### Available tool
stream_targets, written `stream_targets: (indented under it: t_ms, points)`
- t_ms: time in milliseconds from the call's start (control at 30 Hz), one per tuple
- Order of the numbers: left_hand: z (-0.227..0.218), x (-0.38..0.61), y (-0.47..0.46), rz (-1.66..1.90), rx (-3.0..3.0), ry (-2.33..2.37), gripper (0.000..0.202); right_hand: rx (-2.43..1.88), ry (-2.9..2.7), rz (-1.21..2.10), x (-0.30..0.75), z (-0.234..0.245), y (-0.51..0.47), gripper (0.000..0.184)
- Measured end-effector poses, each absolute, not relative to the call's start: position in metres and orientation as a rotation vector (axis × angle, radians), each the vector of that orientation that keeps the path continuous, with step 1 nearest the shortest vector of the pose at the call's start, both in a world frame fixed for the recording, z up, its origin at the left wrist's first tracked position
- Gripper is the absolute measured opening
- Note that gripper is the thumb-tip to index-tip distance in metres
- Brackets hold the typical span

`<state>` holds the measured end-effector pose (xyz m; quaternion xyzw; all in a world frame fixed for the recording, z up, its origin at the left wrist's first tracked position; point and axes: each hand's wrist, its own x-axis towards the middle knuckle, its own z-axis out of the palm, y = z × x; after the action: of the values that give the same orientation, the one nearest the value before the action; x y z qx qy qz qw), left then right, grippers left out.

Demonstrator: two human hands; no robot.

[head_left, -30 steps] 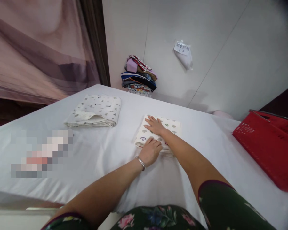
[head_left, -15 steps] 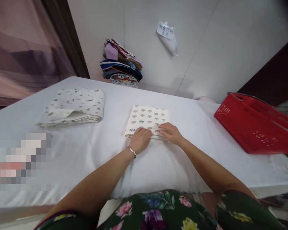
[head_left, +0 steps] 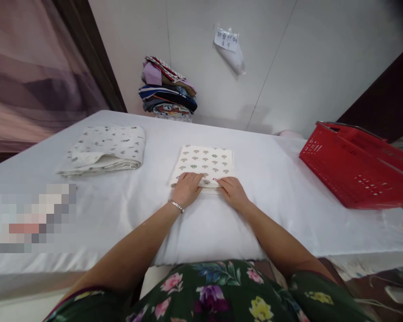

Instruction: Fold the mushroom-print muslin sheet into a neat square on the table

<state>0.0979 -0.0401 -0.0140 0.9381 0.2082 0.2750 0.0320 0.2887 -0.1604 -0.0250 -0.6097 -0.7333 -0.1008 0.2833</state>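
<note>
A folded cream cloth [head_left: 204,163] printed with grey mushrooms, a few outlined in colour, lies flat in the middle of the table. My left hand [head_left: 186,188] is at its near left edge, fingers curled over the top layer. At the near right edge, my right hand [head_left: 233,190] has its fingers bent over the fabric; both thumbs are mostly hidden. A silver bracelet [head_left: 176,205] circles my left wrist. Further left rests a second folded white cloth [head_left: 117,143] with small grey prints, its front layer slightly lifted in a fold.
White cloth covers the table [head_left: 272,179]. A red plastic basket [head_left: 349,170] stands at the right. Behind the far edge rises a stack of folded fabrics [head_left: 169,91]. A blurred-out object [head_left: 36,219] lies at the left, and a paper note [head_left: 226,39] hangs on the wall.
My left hand has shifted slightly left along the cloth's near edge. My right hand has come down and in from the upper right side to that edge.
</note>
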Motion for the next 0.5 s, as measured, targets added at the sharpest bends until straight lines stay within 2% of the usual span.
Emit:
stream_targets:
  t_ms: [167,300,500]
  points:
    - [-0.008,0.081,-0.023,0.779,2.857,0.772,0.016,-1.623,-1.962,-0.236,0.295,-0.029,-0.164,0.027]
    - [-0.010,0.071,-0.011,0.713,2.798,0.730,0.020,-1.605,-1.951,-0.190,0.296,-0.030,-0.163,0.027]
    - [-0.004,0.057,-0.015,0.925,2.747,0.868,0.022,-1.633,-1.787,-0.158,0.298,-0.033,-0.158,0.024]
